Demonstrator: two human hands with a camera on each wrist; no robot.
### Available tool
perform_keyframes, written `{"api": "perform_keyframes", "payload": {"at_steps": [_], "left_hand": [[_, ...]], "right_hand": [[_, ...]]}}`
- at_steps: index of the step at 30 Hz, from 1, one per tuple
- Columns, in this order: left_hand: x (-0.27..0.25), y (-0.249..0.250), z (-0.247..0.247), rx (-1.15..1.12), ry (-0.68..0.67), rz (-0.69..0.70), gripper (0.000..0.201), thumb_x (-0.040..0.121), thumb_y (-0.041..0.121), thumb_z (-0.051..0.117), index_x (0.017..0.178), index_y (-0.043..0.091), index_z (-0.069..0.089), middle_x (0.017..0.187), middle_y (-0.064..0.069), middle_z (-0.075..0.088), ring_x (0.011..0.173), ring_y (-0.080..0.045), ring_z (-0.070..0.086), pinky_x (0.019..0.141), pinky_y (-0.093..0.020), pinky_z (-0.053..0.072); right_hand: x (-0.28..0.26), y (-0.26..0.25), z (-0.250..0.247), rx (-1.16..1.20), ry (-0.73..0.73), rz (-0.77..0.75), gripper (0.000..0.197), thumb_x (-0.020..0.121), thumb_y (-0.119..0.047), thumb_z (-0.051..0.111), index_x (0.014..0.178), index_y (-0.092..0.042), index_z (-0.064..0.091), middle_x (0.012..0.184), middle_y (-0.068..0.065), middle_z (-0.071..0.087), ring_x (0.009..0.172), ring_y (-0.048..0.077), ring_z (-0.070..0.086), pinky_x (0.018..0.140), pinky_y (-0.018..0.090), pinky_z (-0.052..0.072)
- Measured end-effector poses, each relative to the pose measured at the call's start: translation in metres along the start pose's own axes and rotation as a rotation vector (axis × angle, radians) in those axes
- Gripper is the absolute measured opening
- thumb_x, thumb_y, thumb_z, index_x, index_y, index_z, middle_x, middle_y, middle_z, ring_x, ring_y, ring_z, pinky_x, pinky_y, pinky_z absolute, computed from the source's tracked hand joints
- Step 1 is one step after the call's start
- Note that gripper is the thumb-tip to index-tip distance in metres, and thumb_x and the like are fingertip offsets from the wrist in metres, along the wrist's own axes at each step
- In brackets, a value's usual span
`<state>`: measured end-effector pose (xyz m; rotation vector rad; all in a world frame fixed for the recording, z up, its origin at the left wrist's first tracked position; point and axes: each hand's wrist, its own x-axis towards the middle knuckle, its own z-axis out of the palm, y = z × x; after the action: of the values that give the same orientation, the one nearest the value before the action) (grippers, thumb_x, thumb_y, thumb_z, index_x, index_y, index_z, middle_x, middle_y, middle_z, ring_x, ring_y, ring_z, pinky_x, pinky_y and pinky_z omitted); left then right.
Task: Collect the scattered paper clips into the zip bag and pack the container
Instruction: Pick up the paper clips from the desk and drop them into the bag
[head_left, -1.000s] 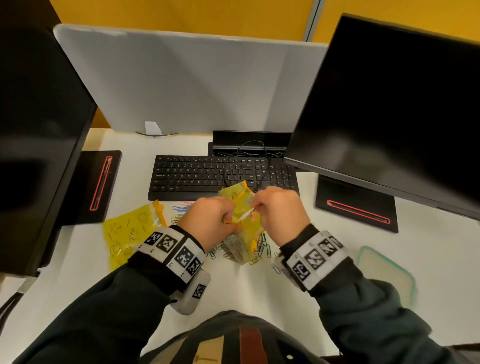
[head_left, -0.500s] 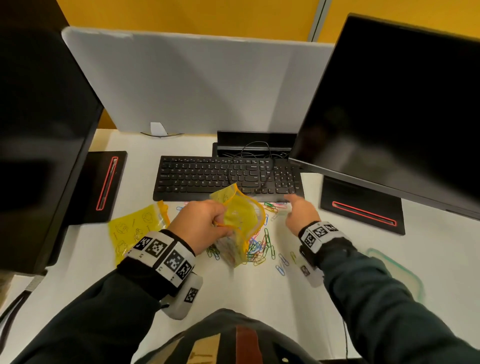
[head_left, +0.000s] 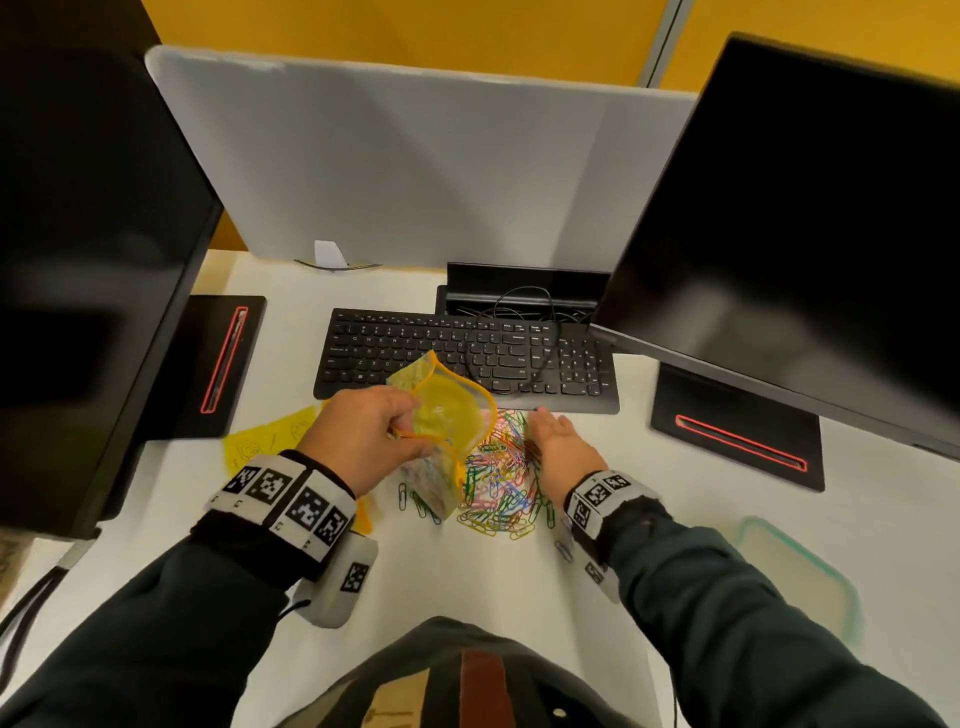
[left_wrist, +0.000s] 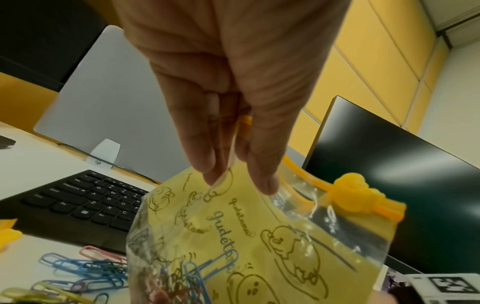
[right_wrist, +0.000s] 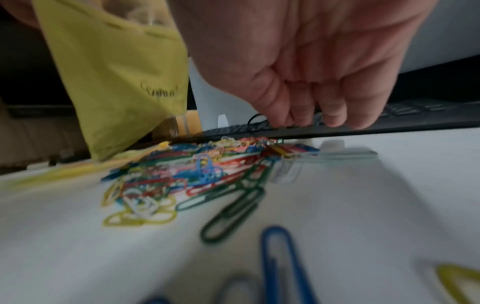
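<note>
The yellow printed zip bag (head_left: 449, 415) is pinched open by the left hand (head_left: 358, 441). The coloured wire paper clips (head_left: 498, 483) on the white tabletop (head_left: 675, 519) should be swept together by the spread right hand (head_left: 558, 447), then scooped gently in.

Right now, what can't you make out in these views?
- Container: head view, blurred near the right edge; contents unreadable.
- Clip count inside the zip bag: left wrist view, print and frame bottom hide them.
- Right hand fingertips: right wrist view, motion blur; contact with paper clips unclear.
</note>
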<state>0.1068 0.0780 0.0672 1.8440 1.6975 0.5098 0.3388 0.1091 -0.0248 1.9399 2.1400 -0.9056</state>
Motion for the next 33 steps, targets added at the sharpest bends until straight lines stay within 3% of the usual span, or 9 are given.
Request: {"api": "perform_keyframes", "payload": {"at_steps": [4,8,15,18,21,24,28,30,33], "left_hand": [[-0.001,0.002,0.001,-0.022,0.013,0.001,0.034,0.064,0.022,0.08,0.054,0.011,0.049,0.1,-0.007,0.07,0.101,-0.007,0.058,0.083,-0.035,0.05],[-0.002,-0.001,-0.003,-0.019,0.021,-0.012,0.032,0.064,0.022,0.08,0.057,0.007,0.053,0.103,-0.005,0.07,0.096,-0.003,0.054,0.084,-0.033,0.049],[0.0,-0.001,0.003,-0.029,0.004,-0.026,0.032,0.064,0.021,0.08,0.057,0.006,0.053,0.102,-0.007,0.069,0.097,-0.001,0.053,0.082,-0.027,0.046],[0.001,-0.001,0.007,-0.047,-0.005,-0.012,0.034,0.064,0.021,0.08,0.053,0.012,0.049,0.098,-0.009,0.069,0.1,-0.003,0.056,0.081,-0.028,0.047],[0.0,-0.002,0.009,-0.052,-0.014,0.004,0.037,0.063,0.021,0.08,0.051,0.017,0.046,0.097,-0.006,0.069,0.104,-0.006,0.058,0.083,-0.031,0.049],[0.0,-0.003,0.012,-0.051,-0.027,0.01,0.036,0.063,0.021,0.081,0.051,0.015,0.047,0.096,-0.006,0.069,0.104,-0.006,0.058,0.081,-0.034,0.051],[0.0,0.002,0.019,-0.044,-0.064,0.033,0.036,0.062,0.022,0.081,0.051,0.015,0.047,0.091,-0.002,0.068,0.104,-0.01,0.06,0.081,-0.037,0.051],[0.001,0.005,0.022,-0.042,-0.079,0.05,0.037,0.062,0.022,0.081,0.05,0.016,0.046,0.084,0.002,0.065,0.103,-0.011,0.061,0.081,-0.037,0.051],[0.0,0.009,0.024,-0.041,-0.079,0.077,0.036,0.062,0.022,0.081,0.051,0.012,0.049,0.075,0.0,0.064,0.102,-0.012,0.062,0.078,-0.039,0.051]], "right_hand": [[0.015,-0.006,0.013,-0.131,-0.15,-0.115,0.084,0.086,-0.007,0.055,0.148,-0.028,0.001,0.159,-0.003,-0.004,0.146,0.027,0.0,0.117,0.045,0.016],[0.02,-0.013,0.019,-0.207,-0.15,-0.096,0.088,0.086,-0.003,0.052,0.147,-0.027,-0.006,0.158,-0.005,-0.01,0.146,0.028,-0.005,0.117,0.047,0.008],[-0.003,-0.021,0.016,-0.094,-0.128,-0.182,0.069,0.087,0.0,0.045,0.147,-0.019,0.017,0.157,0.001,0.015,0.144,0.027,0.015,0.113,0.041,0.028],[-0.025,-0.015,0.017,-0.015,-0.145,-0.21,0.062,0.09,-0.006,0.045,0.145,-0.022,0.024,0.154,0.003,0.025,0.14,0.024,0.027,0.113,0.035,0.028],[-0.047,0.003,0.011,0.198,-0.039,-0.122,0.065,0.089,-0.008,0.049,0.144,-0.032,0.025,0.149,0.002,0.037,0.133,0.022,0.041,0.113,0.029,0.029],[-0.066,0.038,0.007,0.26,0.131,0.065,0.07,0.086,-0.003,0.052,0.143,-0.032,0.025,0.144,0.004,0.044,0.126,0.022,0.049,0.108,0.029,0.037],[-0.092,0.057,0.02,0.184,-0.002,0.281,0.089,0.068,-0.026,0.079,0.14,-0.021,0.027,0.132,0.007,0.044,0.118,0.025,0.051,0.099,0.032,0.042],[-0.092,0.052,0.031,0.175,-0.01,0.291,0.083,0.066,-0.024,0.08,0.135,-0.016,0.033,0.127,0.008,0.045,0.112,0.026,0.053,0.093,0.03,0.043],[-0.077,0.035,0.04,0.172,0.076,0.222,0.058,0.072,-0.014,0.072,0.124,-0.011,0.046,0.121,0.012,0.052,0.107,0.029,0.055,0.088,0.028,0.043]]}}
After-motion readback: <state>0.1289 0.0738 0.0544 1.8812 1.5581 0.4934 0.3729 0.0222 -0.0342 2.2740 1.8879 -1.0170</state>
